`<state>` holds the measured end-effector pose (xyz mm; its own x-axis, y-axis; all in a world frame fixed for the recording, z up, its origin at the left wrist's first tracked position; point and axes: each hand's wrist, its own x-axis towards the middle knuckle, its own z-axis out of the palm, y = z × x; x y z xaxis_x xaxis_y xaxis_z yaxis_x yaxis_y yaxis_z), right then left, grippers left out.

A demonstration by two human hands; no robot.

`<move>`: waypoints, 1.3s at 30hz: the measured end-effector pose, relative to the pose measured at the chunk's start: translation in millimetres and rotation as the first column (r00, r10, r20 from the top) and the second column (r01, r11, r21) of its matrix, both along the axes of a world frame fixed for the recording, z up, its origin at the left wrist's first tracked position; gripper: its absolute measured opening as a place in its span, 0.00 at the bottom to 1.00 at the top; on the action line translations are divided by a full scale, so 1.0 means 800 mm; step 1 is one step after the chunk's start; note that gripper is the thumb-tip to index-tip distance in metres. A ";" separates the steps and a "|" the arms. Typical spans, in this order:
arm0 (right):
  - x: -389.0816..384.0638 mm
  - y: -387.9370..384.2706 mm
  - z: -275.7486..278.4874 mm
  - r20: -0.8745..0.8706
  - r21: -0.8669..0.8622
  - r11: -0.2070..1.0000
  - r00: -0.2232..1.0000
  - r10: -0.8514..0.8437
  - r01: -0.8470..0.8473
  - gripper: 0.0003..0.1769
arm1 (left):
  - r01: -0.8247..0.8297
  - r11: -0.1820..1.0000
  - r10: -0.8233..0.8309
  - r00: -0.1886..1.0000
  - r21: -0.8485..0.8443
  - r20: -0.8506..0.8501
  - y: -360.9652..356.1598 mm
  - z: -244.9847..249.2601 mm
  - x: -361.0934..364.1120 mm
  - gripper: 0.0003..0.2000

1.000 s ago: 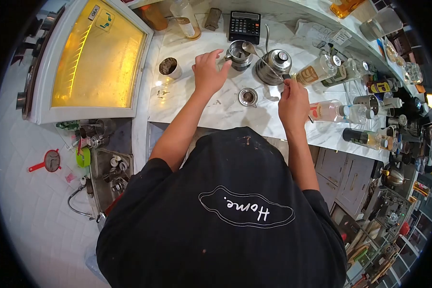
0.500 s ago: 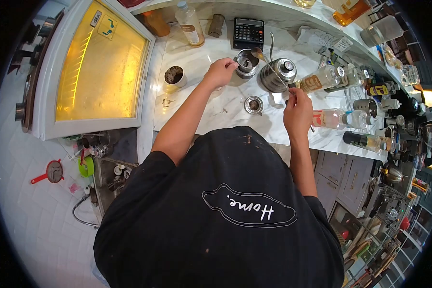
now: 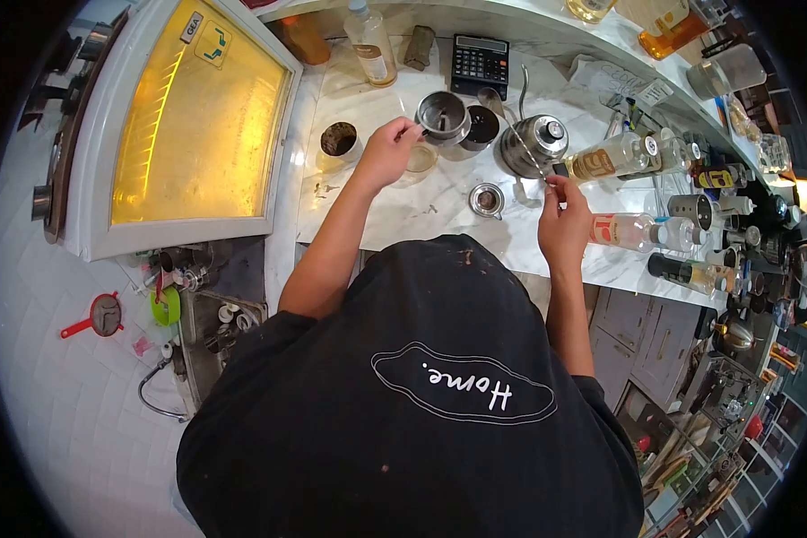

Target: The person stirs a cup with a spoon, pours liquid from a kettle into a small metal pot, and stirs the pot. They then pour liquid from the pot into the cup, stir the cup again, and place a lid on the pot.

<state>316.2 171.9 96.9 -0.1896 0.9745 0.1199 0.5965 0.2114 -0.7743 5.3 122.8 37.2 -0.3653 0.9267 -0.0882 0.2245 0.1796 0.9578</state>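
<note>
My left hand (image 3: 390,154) grips a metal coffee filter (image 3: 453,137) by its side, the fingers closed at its edge. The filter is tilted, its inside showing, just left of a cup of dark liquid (image 3: 482,128). My right hand (image 3: 565,220) is closed around the handle end of a long spoon (image 3: 531,154), whose bowl reaches up near that cup. The spoon crosses in front of a steel gooseneck kettle (image 3: 533,148). Nearer me stands a small metal pitcher-like cup (image 3: 487,200). A pale round clear thing (image 3: 421,159) lies beside my left hand. Further left is a cup with dark grounds (image 3: 339,142).
A calculator (image 3: 481,67) and a labelled bottle (image 3: 370,49) stand at the back of the marble counter. Several bottles (image 3: 614,157) crowd the right side. A lit glass-door cabinet (image 3: 197,125) borders the left, with a sink (image 3: 211,332) below it.
My left hand has moved the filter left off the cup, exposing the dark liquid. My right hand still holds the spoon. The whole view has shifted slightly.
</note>
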 end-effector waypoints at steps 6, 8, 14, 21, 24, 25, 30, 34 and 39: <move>0.002 -0.006 -0.036 -0.006 -0.085 0.996 0.999 0.041 -0.041 0.09 | -0.058 0.998 0.057 0.998 -0.020 -0.036 -0.060 -0.012 0.000 0.11; 0.002 -0.010 -0.042 -0.004 -0.120 0.991 0.998 0.056 -0.056 0.09 | -0.062 0.998 0.060 0.996 -0.026 -0.066 -0.070 -0.018 0.000 0.11; 0.005 -0.020 -0.061 0.044 -0.107 0.991 0.995 0.090 -0.085 0.09 | -0.102 0.994 0.101 0.994 -0.044 -0.028 -0.081 -0.024 0.003 0.12; 0.024 -0.029 -0.087 0.107 -0.136 0.987 0.989 0.103 -0.089 0.09 | -0.107 0.993 0.106 0.994 -0.047 -0.028 -0.080 -0.047 -0.005 0.13; 0.036 -0.034 -0.105 0.115 -0.139 0.986 0.988 0.106 -0.089 0.08 | -0.105 0.993 0.106 0.994 -0.054 0.007 -0.079 -0.046 -0.004 0.13; 0.040 -0.036 -0.112 0.117 -0.136 0.986 0.987 0.108 -0.092 0.08 | -0.104 0.993 0.105 0.994 -0.060 0.020 -0.079 -0.045 -0.005 0.13; 0.064 -0.046 -0.149 0.182 -0.110 0.988 0.975 0.126 -0.107 0.08 | -0.184 0.981 0.186 0.982 -0.061 0.028 -0.082 -0.055 -0.002 0.14; 0.085 -0.047 -0.163 0.270 -0.160 0.984 0.956 0.118 -0.076 0.08 | -0.352 0.936 0.353 0.935 -0.020 0.022 -0.097 -0.061 0.019 0.25; 0.099 -0.049 -0.178 0.362 -0.136 0.988 0.925 0.113 -0.068 0.07 | -0.402 0.914 0.401 0.916 -0.053 -0.034 -0.125 -0.077 0.046 0.31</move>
<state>395.8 132.8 -45.1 -0.2861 0.9539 -0.0905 0.8264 0.1979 -0.5271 42.1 22.5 -24.5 -0.7080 0.6952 -0.1246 0.1427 0.3137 0.9387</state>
